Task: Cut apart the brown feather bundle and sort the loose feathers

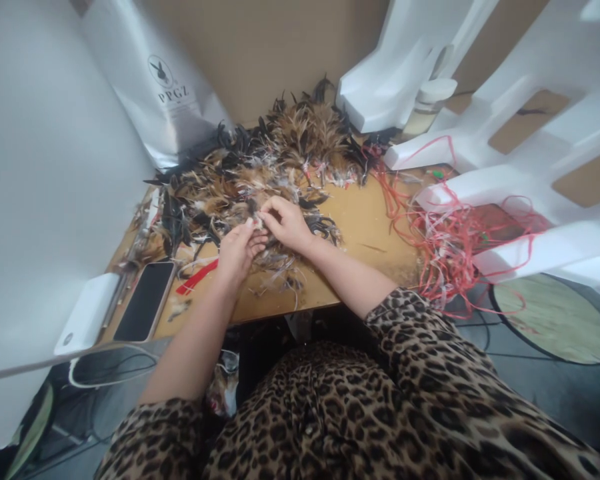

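Between the pinched fingertips of the left hand (236,252) and those of the right hand (289,225), a small pale tuft (259,225) is held, near both alike, its long axis indistinct, with the feather pile (307,133) spread just beyond.

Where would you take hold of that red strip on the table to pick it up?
I'd pinch the red strip at its near-left end, coming from the phone's side. It looks narrow and fairly flat, and that end is exposed, while the other runs up against the left hand in this view.
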`<state>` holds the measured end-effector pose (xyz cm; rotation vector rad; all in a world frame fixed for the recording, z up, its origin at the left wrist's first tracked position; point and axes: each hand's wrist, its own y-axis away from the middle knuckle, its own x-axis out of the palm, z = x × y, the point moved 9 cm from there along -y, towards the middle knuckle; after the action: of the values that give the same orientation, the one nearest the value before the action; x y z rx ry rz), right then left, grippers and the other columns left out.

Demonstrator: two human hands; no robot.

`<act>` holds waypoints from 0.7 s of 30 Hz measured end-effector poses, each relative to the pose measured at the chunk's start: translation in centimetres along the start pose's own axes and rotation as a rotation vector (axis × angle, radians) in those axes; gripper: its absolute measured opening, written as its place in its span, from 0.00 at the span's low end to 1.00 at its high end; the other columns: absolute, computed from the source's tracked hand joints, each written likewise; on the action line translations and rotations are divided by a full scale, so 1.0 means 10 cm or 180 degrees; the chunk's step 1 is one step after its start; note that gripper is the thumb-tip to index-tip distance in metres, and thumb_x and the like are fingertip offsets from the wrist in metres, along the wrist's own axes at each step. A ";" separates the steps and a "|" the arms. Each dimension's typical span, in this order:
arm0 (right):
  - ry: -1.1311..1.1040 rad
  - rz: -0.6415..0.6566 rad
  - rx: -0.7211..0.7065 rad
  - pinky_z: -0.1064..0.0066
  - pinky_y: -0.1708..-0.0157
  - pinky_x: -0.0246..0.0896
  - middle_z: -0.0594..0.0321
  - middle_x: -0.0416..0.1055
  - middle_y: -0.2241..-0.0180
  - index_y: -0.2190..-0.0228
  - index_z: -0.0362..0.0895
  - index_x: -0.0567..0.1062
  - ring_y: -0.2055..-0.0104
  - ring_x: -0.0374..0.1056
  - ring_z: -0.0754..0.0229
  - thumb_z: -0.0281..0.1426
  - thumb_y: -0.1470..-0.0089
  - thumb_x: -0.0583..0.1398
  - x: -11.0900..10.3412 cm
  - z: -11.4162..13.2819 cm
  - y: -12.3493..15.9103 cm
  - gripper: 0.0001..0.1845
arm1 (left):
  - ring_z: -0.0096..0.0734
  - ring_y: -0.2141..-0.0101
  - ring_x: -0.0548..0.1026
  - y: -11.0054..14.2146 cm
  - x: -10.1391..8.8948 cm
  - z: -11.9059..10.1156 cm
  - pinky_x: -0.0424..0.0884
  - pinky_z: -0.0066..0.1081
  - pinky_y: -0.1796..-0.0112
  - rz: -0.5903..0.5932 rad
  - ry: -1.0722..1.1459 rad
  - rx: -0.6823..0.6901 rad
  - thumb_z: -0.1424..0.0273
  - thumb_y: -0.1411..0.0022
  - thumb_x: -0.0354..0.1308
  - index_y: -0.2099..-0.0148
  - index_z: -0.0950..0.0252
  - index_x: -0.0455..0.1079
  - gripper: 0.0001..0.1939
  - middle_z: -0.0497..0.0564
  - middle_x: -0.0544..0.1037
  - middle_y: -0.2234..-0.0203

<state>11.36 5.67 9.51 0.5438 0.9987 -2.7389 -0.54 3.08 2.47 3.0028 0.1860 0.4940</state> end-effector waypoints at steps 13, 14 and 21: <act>-0.1913 -0.0504 0.1331 0.76 0.74 0.55 0.68 0.66 0.78 0.73 0.42 0.70 0.77 0.59 0.70 0.45 0.54 0.59 -0.05 -0.57 -0.05 0.18 | 0.18 0.77 0.70 -0.41 0.20 0.01 0.67 0.20 0.76 0.0776 0.0475 -0.0072 0.74 0.59 0.68 0.69 0.66 0.68 0.14 0.46 0.74 0.77; -0.2008 -0.0379 0.1413 0.77 0.75 0.53 0.69 0.65 0.79 0.75 0.42 0.70 0.79 0.57 0.71 0.45 0.56 0.61 -0.01 -0.60 -0.05 0.17 | 0.19 0.78 0.70 -0.41 0.21 0.04 0.67 0.20 0.76 0.0857 0.0433 -0.0095 0.73 0.59 0.69 0.69 0.66 0.68 0.14 0.46 0.74 0.78; -0.2272 0.0162 0.1774 0.78 0.79 0.51 0.71 0.65 0.82 0.76 0.41 0.69 0.82 0.56 0.71 0.39 0.62 0.65 0.22 -0.66 0.03 0.16 | 0.21 0.76 0.71 -0.43 0.14 0.17 0.67 0.22 0.75 0.0831 0.0266 -0.0118 0.70 0.59 0.69 0.70 0.67 0.68 0.14 0.48 0.74 0.76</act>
<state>11.23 9.69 3.76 -0.3445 0.0541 -2.7820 0.86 7.37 0.78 2.9859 -0.2104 0.6383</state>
